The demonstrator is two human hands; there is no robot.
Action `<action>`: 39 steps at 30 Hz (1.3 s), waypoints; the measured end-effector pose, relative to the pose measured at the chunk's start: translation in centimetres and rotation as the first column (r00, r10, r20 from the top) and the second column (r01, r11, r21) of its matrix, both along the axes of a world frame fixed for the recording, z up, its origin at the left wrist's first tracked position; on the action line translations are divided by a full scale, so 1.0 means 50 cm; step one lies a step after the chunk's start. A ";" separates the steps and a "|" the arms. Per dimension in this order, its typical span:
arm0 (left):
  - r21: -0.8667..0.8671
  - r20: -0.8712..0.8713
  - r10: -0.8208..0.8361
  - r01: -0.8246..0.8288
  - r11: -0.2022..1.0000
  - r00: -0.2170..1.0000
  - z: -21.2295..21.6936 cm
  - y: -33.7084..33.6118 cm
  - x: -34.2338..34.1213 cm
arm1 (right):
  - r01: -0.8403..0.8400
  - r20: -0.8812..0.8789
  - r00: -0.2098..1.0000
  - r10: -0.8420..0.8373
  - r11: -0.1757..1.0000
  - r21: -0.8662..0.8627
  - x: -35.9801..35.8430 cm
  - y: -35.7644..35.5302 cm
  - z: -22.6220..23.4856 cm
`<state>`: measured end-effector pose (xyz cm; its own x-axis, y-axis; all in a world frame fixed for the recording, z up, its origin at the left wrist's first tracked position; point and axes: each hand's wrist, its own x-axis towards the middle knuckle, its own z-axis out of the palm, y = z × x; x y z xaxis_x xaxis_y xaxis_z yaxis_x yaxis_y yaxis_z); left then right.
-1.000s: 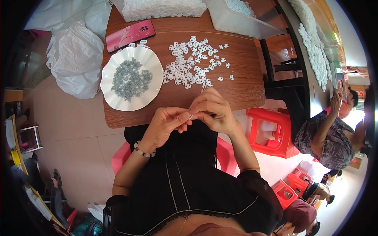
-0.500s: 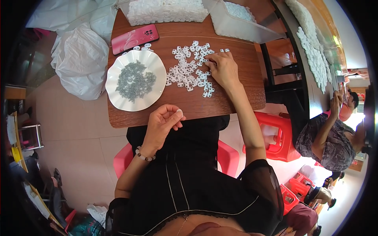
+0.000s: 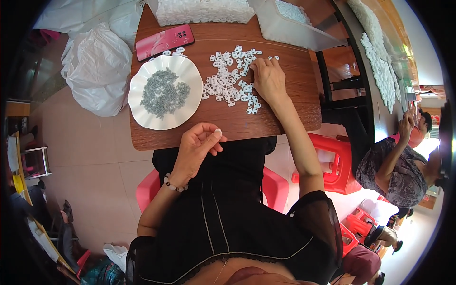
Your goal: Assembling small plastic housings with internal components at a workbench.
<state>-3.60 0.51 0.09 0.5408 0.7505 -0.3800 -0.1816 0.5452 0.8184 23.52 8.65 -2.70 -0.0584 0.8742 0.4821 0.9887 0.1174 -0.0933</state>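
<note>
The right hand [image 3: 268, 78] lies flat on the white clips [image 3: 231, 76], at three o'clock of the plate [image 3: 142, 111], picking one. The left hand [image 3: 199, 145] pinches a small bit, waiting; next comes a careful fit.

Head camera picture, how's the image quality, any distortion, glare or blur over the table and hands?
Head view: strong fisheye bending, so the wooden table edges curve, and a black rim fills the corners. Light is even and soft; the white plate looks bright but keeps its detail. The left hand and right hand by the white plastic pieces look sharp. The bright area at far right is washed out.

Bright, even daylight, soft shadows, sharp centre, strong fisheye bending at edges.
</note>
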 end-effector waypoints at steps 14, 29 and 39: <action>0.094 -0.046 0.014 -0.010 0.996 0.999 0.015 0.016 -0.014 | -0.184 -0.778 0.609 -0.155 0.926 -0.329 -0.059 -0.097 0.066; 0.575 -0.304 0.363 -0.134 0.807 0.881 0.026 0.074 -0.075 | -0.293 -0.871 0.482 -0.095 0.919 -0.263 -0.121 -0.133 0.081; 0.479 -0.271 0.313 -0.154 0.864 0.910 0.004 0.078 -0.073 | -0.107 -0.326 0.945 0.031 0.970 -0.219 -0.136 -0.125 0.059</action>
